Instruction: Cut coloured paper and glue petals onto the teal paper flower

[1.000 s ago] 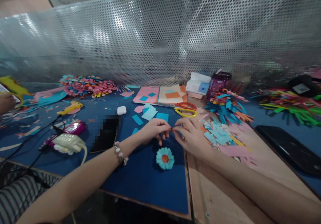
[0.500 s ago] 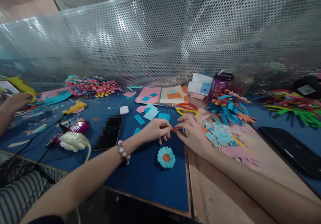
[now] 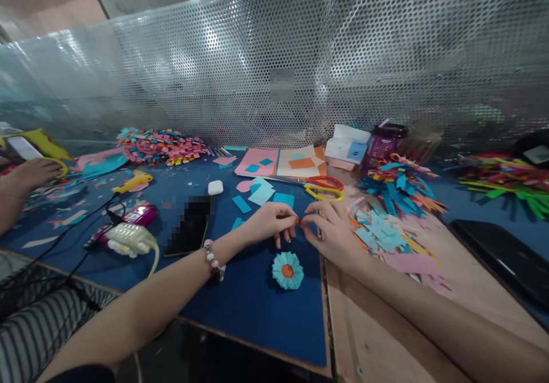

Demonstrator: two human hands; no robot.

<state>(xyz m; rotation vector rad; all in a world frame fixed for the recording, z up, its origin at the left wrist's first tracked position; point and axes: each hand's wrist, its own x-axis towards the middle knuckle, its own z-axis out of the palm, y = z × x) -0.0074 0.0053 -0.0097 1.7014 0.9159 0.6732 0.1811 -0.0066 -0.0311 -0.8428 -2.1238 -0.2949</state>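
Observation:
Between my two hands is a small orange-red piece of paper (image 3: 299,221), mostly covered by the fingertips. The thumb and fingers of my left hand (image 3: 274,222) pinch it from the left, and a beaded bracelet sits on that wrist. From the right, my right hand (image 3: 330,233) pinches the same piece, its other fingers curled. Just below the hands, a light-blue paper flower (image 3: 287,271) with an orange centre lies on the blue tabletop (image 3: 257,320). Scissors with red and yellow handles (image 3: 323,187) rest behind my right hand, near loose blue paper pieces (image 3: 261,193).
At left lie a yellow glue gun (image 3: 132,182), cables, a power strip (image 3: 128,239) and a phone (image 3: 189,226). Another person's hand (image 3: 32,177) is at far left. Paper scraps (image 3: 381,231) and strip bundles (image 3: 398,186) lie right; a perforated metal panel (image 3: 240,86) stands behind.
The orange-red piece is more covered now, with my fingertips closer together around it. The whole view has shifted slightly; the flower stays below my hands.

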